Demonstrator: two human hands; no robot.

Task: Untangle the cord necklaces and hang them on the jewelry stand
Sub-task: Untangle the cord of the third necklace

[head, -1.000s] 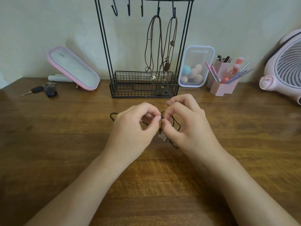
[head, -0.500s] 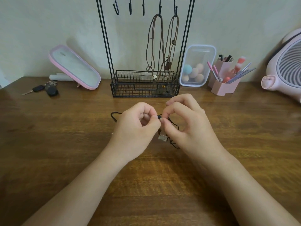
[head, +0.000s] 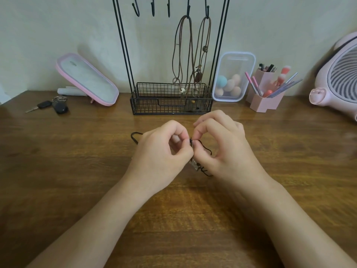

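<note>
Pinching a black cord necklace [head: 203, 145], left hand [head: 160, 157] and right hand [head: 229, 151] grips meet over the brown wooden tabletop [head: 77, 171], pale wall [head: 58, 26] at twelve o'clock.

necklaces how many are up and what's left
Done: two brown necklaces hang on the stand. In hand: left hand and right hand pinch the black necklace at a tangle. Left: free it and hang it; three hooks are bare.
</note>
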